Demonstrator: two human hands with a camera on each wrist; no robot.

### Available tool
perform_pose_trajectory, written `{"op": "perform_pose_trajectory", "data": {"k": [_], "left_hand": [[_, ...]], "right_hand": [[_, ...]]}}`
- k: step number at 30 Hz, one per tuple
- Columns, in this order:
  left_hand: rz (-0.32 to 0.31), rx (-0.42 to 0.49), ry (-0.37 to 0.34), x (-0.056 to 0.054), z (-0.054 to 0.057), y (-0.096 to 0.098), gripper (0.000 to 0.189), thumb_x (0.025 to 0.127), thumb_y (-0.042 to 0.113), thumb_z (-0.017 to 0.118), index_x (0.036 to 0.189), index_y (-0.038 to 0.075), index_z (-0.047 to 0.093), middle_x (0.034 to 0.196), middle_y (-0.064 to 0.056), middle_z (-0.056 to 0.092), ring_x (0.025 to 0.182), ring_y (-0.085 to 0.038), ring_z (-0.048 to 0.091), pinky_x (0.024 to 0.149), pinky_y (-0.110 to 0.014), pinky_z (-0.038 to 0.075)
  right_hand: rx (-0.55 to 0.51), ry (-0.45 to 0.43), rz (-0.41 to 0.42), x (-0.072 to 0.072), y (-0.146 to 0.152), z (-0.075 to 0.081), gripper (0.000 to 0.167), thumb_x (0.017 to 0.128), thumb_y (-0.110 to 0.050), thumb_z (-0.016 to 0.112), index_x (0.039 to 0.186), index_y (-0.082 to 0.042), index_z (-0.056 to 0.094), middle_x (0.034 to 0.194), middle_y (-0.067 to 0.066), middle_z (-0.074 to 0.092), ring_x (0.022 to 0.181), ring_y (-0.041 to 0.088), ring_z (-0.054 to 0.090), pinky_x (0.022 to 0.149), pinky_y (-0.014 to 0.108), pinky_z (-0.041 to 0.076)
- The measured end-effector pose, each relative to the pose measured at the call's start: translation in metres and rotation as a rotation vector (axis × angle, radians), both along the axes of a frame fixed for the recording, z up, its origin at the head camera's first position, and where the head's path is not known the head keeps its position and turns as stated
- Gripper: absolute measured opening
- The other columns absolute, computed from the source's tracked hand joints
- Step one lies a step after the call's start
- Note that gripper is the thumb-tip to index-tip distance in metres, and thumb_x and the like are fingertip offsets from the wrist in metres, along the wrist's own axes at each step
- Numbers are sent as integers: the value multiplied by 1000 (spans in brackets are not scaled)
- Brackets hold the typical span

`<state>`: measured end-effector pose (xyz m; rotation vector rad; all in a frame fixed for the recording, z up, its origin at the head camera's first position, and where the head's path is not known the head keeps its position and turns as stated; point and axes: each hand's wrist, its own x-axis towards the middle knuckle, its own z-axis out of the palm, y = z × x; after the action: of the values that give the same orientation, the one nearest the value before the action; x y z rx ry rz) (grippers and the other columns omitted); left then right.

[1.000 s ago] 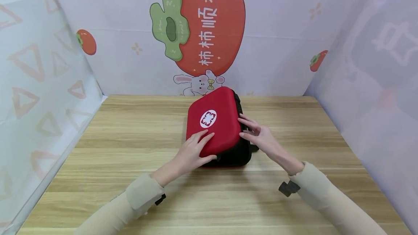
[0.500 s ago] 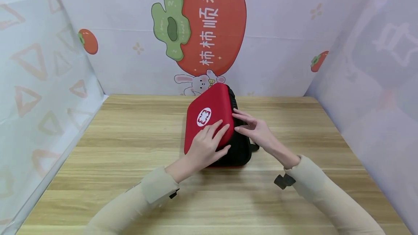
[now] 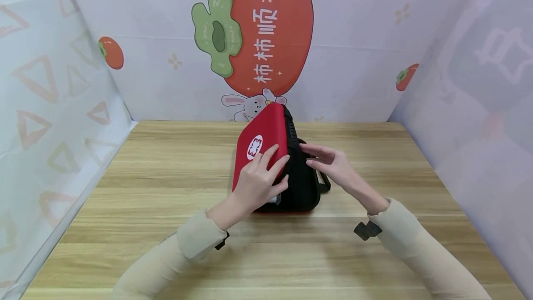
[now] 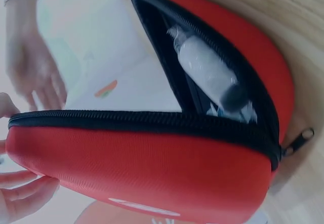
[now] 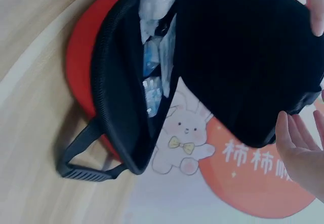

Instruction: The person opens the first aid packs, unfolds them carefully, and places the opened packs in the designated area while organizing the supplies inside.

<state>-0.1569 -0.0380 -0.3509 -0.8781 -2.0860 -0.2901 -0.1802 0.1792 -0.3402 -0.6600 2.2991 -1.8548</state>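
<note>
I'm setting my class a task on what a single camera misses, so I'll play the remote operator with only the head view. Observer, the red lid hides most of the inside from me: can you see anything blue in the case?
Observer: Yes. The right wrist view shows packets with blue on them inside the open case.

Operator: Thanks. I can't make out a zip pull from here. Does another view show one?

Observer: Yes. The left wrist view shows a dark zip pull sticking out at the corner where the raised lid meets the lower half.
</note>
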Motion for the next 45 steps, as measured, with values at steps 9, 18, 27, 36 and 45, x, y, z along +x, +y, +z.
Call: {"op": "perform_pose_trajectory", "data": {"k": [9, 18, 27, 36, 45], "left_hand": [[-36, 118, -94, -2, 8, -29, 47, 70, 22, 71, 111, 4, 59, 115, -19, 52, 100, -28, 53, 77, -39, 49], [-67, 259, -171, -3, 12, -60, 49, 71, 14, 68, 115, -1, 54, 119, -21, 47, 95, -27, 53, 68, -35, 52], [-57, 417, -278, -4, 14, -92, 47, 76, 11, 63, 118, -4, 50, 121, -19, 47, 109, -28, 48, 78, -40, 47], [-73, 560, -348, -2, 13, -126, 43, 75, -6, 62, 117, -5, 52, 120, -17, 53, 107, -27, 51, 89, -13, 36], [-16, 705, -524, 7, 5, -153, 41, 77, -8, 61, 117, -4, 54, 119, -18, 52, 107, -4, 47, 85, -8, 36]], "right_hand": [[178, 22, -34, -11, 12, -31, 36, 86, 1, 53, 121, 8, 48, 122, 27, 47, 107, 36, 50, 80, 24, 47], [346, 6, -88, -20, 22, -62, 38, 84, 2, 53, 121, 11, 46, 125, 29, 40, 109, 42, 45, 78, 35, 48], [389, -41, -114, -28, 29, -77, 43, 82, 2, 56, 122, 13, 44, 126, 34, 38, 111, 45, 41, 80, 42, 46], [306, -203, -123, -29, 32, -91, 53, 81, 2, 57, 128, 13, 36, 131, 29, 35, 108, 39, 48, 79, 26, 47], [317, -270, -185, -23, 25, -89, 54, 81, 5, 52, 131, 11, 32, 133, 29, 33, 109, 38, 47, 83, 31, 45]]}}
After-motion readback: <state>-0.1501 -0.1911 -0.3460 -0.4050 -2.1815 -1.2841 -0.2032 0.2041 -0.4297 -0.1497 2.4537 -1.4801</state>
